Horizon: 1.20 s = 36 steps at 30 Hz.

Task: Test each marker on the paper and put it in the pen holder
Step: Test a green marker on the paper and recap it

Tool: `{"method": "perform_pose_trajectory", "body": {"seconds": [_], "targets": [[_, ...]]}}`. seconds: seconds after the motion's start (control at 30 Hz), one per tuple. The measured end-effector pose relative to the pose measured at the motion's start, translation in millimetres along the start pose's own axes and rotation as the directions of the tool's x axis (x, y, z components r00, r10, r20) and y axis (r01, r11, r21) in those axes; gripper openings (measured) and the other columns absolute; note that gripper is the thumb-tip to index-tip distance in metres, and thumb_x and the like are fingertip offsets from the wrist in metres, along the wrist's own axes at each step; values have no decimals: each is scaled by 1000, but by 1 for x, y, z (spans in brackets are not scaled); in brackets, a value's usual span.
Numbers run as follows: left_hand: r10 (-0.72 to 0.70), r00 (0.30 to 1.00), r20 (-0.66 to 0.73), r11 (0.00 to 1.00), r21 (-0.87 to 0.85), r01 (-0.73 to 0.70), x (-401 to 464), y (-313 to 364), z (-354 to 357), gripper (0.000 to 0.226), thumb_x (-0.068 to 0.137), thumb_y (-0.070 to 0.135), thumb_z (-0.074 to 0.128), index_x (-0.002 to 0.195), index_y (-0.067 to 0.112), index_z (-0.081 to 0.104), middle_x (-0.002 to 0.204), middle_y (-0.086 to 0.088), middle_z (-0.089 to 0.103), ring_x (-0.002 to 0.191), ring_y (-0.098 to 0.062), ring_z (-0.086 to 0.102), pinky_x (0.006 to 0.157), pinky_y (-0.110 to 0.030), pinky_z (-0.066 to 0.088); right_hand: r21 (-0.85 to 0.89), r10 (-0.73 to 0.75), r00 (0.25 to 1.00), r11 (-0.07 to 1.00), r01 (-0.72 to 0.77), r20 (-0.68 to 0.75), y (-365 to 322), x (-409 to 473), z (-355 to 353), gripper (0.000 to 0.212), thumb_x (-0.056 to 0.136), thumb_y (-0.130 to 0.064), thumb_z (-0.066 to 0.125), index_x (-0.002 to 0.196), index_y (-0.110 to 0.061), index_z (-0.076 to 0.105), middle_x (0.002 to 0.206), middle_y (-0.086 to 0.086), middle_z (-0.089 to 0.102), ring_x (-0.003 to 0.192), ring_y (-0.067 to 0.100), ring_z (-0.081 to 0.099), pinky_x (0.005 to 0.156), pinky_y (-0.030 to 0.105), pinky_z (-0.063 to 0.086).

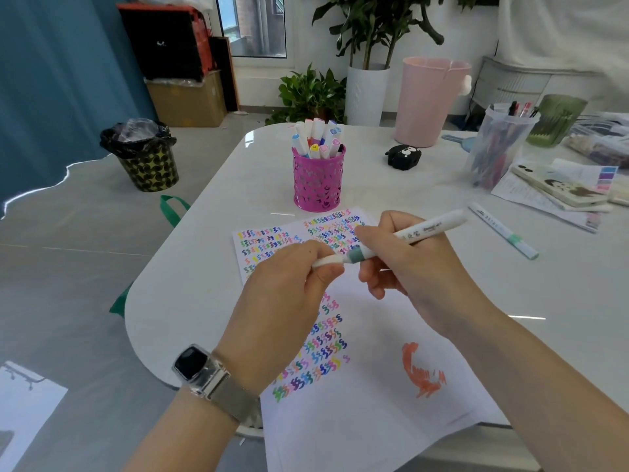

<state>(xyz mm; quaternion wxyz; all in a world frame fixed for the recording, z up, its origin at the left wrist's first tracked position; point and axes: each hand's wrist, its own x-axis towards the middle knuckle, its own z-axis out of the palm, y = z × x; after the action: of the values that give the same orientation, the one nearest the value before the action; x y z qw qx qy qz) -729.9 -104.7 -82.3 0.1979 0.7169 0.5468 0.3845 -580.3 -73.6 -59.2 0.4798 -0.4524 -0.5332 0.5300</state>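
Observation:
My right hand (401,267) grips a white marker (432,228) by its barrel, above the paper. My left hand (289,287) pinches the marker's white cap (328,261) at its lower end, where a grey-green band shows. The paper (374,386) lies on the white table and carries rows of small coloured squiggles plus an orange scribble. Behind it stands a pink mesh pen holder (318,182) with several markers upright in it. Another white marker with a green tip (503,231) lies on the table to the right.
A clear cup of pens (497,148), a green container (554,120), notebooks and papers (558,192) crowd the table's right side. A small black case (403,156) and a pink bin (429,100) stand behind. The table's left edge (163,250) curves near my left hand.

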Motion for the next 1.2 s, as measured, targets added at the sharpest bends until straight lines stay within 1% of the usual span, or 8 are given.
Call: {"method": "perform_pose_trajectory", "body": {"seconds": [0.43,0.6,0.7,0.8,0.87,0.93,1.03,1.2], "targets": [[-116,993,-7,977,-182,113,-13,22,2,31,96,22,43,69,21,59,52,18,60,50,1,54,52,-9,38,94,1,995,996,-10,97,9,-4,19,40,89,-22,63,57,-13,42,40,2,44,35,17,36,37,21,33],[-326,938,-119,911,-304,278,0,18,-7,37,97,30,39,70,14,58,56,-9,56,44,-6,56,62,-40,52,-4,-157,958,987,160,-240,8,18,4,36,86,-16,66,115,-28,48,108,-4,58,63,12,56,51,27,47],[-308,945,-106,950,-96,299,1,5,-11,41,97,33,36,71,11,59,58,-5,59,62,-25,62,69,-49,52,-565,-652,758,629,533,-10,17,24,-13,72,75,4,64,129,-38,41,123,-9,41,91,9,49,67,21,45],[-303,952,-36,952,-63,300,-2,4,-10,42,96,30,36,72,4,59,60,-12,60,60,-23,65,69,-50,52,-712,-595,632,136,689,497,34,19,-3,69,82,-5,64,134,-42,38,121,-5,46,90,14,48,60,29,50],[-312,950,13,934,-177,310,-3,8,-9,37,96,23,38,71,4,59,57,-6,57,51,-9,64,69,-48,54,-688,-512,609,47,725,606,44,14,8,72,86,-1,59,136,-45,31,101,-5,54,84,19,47,55,37,50],[-313,950,7,918,-255,304,-2,11,-9,36,95,28,41,73,7,60,59,-3,59,52,-5,62,69,-45,54,-699,-460,667,131,703,585,41,15,13,79,87,2,53,134,-53,22,90,-4,55,83,20,48,60,40,50],[-277,959,-59,940,-221,258,3,13,-14,29,90,40,45,82,15,57,67,6,59,59,-2,54,61,-24,43,-627,-497,809,532,570,314,19,34,14,62,98,-10,44,130,-59,22,83,5,56,73,17,55,66,32,48],[-191,982,4,923,340,178,5,-8,-20,24,92,35,44,111,20,48,114,5,52,109,-16,46,94,-38,41,-314,-758,580,652,690,-299,-44,123,22,18,99,-10,34,113,-21,33,79,9,58,53,10,53,51,24,43]]}}
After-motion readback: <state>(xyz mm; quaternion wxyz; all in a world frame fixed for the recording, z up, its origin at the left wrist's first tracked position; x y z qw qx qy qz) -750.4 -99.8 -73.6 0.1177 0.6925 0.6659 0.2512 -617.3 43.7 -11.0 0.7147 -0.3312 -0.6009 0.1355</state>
